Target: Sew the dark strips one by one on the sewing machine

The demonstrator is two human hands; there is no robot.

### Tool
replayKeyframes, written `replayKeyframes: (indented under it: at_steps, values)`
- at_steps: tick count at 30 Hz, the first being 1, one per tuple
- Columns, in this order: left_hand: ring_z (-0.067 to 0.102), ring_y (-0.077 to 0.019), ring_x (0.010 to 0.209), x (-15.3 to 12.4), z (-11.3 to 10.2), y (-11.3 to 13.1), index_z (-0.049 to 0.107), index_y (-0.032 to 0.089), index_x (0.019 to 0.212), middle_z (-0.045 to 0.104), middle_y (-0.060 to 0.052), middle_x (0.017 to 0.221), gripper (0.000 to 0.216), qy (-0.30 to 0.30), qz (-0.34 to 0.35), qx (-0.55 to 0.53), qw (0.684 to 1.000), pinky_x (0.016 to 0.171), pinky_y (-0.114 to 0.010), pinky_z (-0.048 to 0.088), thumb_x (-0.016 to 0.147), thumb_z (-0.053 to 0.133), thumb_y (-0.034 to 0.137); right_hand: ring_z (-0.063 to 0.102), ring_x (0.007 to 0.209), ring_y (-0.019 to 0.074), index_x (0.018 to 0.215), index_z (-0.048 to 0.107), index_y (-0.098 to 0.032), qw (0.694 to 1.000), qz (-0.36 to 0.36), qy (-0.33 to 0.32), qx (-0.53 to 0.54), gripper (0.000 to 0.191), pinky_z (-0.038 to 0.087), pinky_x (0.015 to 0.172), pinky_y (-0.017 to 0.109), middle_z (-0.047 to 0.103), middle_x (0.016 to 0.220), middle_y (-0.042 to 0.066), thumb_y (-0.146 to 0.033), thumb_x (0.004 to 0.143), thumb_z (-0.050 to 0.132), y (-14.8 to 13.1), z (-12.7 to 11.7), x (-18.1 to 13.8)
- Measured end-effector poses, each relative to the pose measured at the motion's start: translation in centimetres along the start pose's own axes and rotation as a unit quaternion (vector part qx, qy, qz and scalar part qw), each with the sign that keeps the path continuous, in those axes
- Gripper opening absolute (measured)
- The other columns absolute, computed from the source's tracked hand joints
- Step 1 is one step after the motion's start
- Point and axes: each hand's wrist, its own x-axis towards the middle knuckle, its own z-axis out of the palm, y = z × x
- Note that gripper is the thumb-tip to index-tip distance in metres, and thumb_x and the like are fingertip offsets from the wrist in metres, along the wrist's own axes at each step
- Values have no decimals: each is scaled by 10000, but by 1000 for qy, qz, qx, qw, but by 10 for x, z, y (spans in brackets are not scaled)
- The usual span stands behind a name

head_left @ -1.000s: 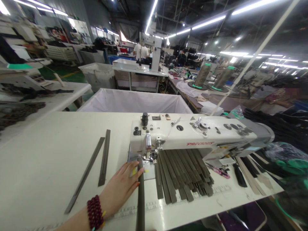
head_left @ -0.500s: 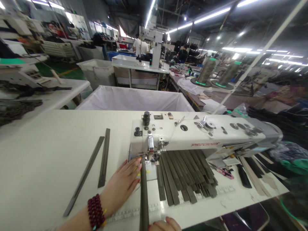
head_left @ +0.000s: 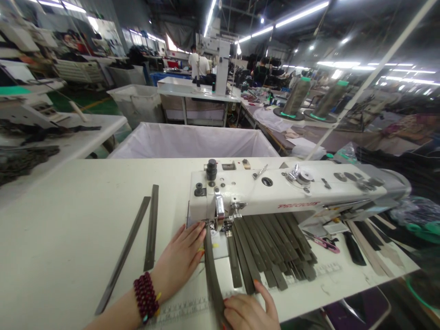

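Note:
A dark olive fabric strip (head_left: 211,270) runs from under the presser foot of a white sewing machine (head_left: 254,190) toward the table's front edge, bending slightly right. My left hand (head_left: 182,254), with a dark red bead bracelet at the wrist, lies flat left of the needle, fingers stretched out and fingertips touching the strip's edge. Near the front edge my right hand (head_left: 252,309) is closed on the strip's near end, its thumb sticking out. The fingertips under it are partly hidden. A pile of similar strips (head_left: 271,247) lies beneath the machine arm.
Two loose strips (head_left: 151,229) lie on the table left of my left hand. Pink-handled snips (head_left: 326,244) and a black-handled tool (head_left: 354,248) lie right of the pile. Behind the table stands a cloth-lined bin (head_left: 192,140). Two thread cones (head_left: 296,98) stand beyond.
My right hand has moved up and right into fuller view, with its thumb spread toward the pile. The strip now curves where it was straight. My left hand stays beside the needle.

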Motion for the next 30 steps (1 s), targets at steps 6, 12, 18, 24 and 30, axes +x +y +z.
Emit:
replayKeyframes:
  at_steps: [6,12,18,24,30]
  values:
    - [499,-289,1271,5,-1,-2,527,118,1356,567,-127,1367,421,-10,-3,-2,1000,1102,-525,379,961,469,252,678,732,108,830,632,-181,998,-33,29,32,157,252,1143,384,715,789,-18,-129,905,504,8,5,27]
    - [504,-292,1257,5,0,-4,518,114,1364,571,-137,1354,429,-11,-3,-4,1000,1102,-530,370,970,460,274,591,680,122,886,638,-187,999,-30,-23,22,141,330,971,379,669,759,-15,-166,930,506,15,5,37]
    - [503,-298,1261,4,4,-7,518,113,1365,567,-143,1362,432,-2,1,-12,1000,1102,-534,363,967,464,271,470,656,141,919,629,-178,994,-49,-95,-19,166,322,793,348,560,669,-15,-142,958,472,20,12,46]
    - [502,-299,1261,3,6,-8,513,108,1364,571,-145,1357,432,3,8,-10,1000,1096,-540,366,966,461,268,455,710,169,898,606,-168,981,-70,-176,-32,200,319,811,380,562,716,7,-135,979,426,26,23,56]
    - [501,-298,1262,3,5,-8,512,114,1364,572,-140,1358,437,5,12,-8,1000,1096,-540,366,954,472,260,479,688,175,769,555,-174,969,-89,-213,-91,132,319,763,373,558,666,-4,-127,879,611,29,40,70]
